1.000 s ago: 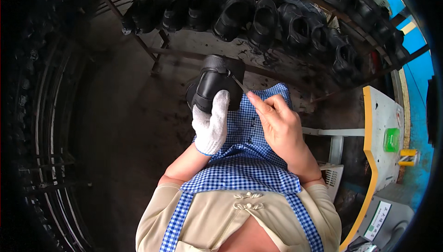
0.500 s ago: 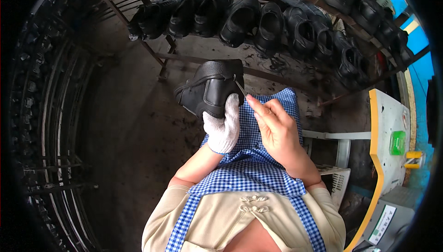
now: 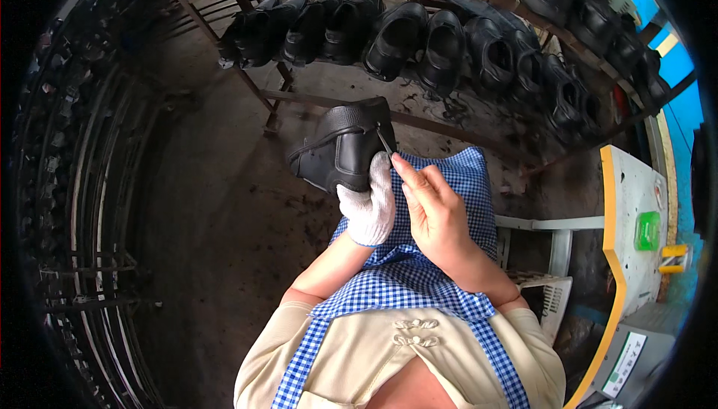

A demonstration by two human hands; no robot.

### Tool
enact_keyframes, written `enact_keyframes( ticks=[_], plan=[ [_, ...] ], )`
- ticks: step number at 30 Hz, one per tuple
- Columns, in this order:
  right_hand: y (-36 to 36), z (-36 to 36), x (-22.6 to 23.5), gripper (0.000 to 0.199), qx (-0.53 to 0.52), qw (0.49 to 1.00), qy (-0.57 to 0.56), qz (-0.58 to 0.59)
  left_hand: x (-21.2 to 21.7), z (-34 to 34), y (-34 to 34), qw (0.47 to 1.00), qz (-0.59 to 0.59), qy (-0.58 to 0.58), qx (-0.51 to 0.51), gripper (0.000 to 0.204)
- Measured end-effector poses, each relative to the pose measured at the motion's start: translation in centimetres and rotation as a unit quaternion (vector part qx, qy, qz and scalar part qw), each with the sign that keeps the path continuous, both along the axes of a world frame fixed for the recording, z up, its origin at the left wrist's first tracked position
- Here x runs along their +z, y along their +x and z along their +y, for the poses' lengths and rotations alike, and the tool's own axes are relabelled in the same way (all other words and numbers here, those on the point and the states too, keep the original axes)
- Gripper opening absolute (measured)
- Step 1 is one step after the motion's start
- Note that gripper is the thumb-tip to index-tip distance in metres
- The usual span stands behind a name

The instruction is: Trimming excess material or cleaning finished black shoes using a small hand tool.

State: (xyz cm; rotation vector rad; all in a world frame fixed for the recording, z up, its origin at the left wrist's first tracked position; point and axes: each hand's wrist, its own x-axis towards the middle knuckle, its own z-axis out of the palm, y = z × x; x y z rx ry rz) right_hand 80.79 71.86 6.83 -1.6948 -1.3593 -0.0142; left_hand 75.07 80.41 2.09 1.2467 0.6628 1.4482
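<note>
A black leather shoe (image 3: 350,151) is held up in front of me, over the top edge of my blue checked apron. My left hand (image 3: 372,211), in a white knit glove, is closed around its lower part, with the thumb lying along the side. My bare right hand (image 3: 437,207) pinches a thin, pointed metal tool (image 3: 385,142). The tool's tip touches the shoe near its upper right edge. Most of its handle is hidden in my fingers, so its exact kind does not show.
A metal rack (image 3: 419,118) with several black shoes (image 3: 441,46) stands ahead. Tall shelving with metal rails (image 3: 90,222) runs along the left. At right is a white table with a yellow edge (image 3: 612,207), holding a green item (image 3: 648,231); a pale plastic crate (image 3: 555,300) sits below.
The shoe and both hands have shifted only slightly. My right hand has moved a little left, and the tool is a bit steeper with its tip still at the shoe's edge.
</note>
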Motion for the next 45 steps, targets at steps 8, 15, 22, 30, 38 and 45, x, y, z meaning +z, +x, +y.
enact_keyframes(
  ticks=[8, 15, 22, 30, 38, 45],
  plan=[
    [-0.2, 0.8, -0.2, 0.047, 0.007, 1.000, -0.006, 0.021, -1.6, 1.0, 0.3, 0.998, -0.032, 0.051, 0.007, 0.025],
    [0.1, 2.9, -0.8, 0.043, 0.018, 0.996, 0.032, 0.079, -0.6, 1.1, 0.3, 0.999, 0.022, -0.032, 0.014, 0.021],
    [1.0, 4.2, -0.3, 0.034, -0.020, 0.996, 0.046, 0.075, -1.1, 0.7, 0.1, 0.998, -0.001, -0.052, -0.040, 0.025],
    [4.7, 3.1, 0.3, 0.034, 0.004, 0.981, -0.020, 0.192, 0.5, -0.1, -1.2, 0.994, -0.001, -0.014, -0.106, 0.030],
    [6.6, 2.1, 2.8, 0.035, 0.059, 0.996, 0.067, -0.027, 1.9, 0.7, -3.3, 0.964, 0.035, -0.107, -0.242, 0.032],
    [6.2, 1.9, 3.7, 0.029, 0.044, 0.962, 0.063, -0.262, 3.3, 1.3, -3.3, 0.946, 0.196, 0.168, -0.195, 0.026]
  ],
)
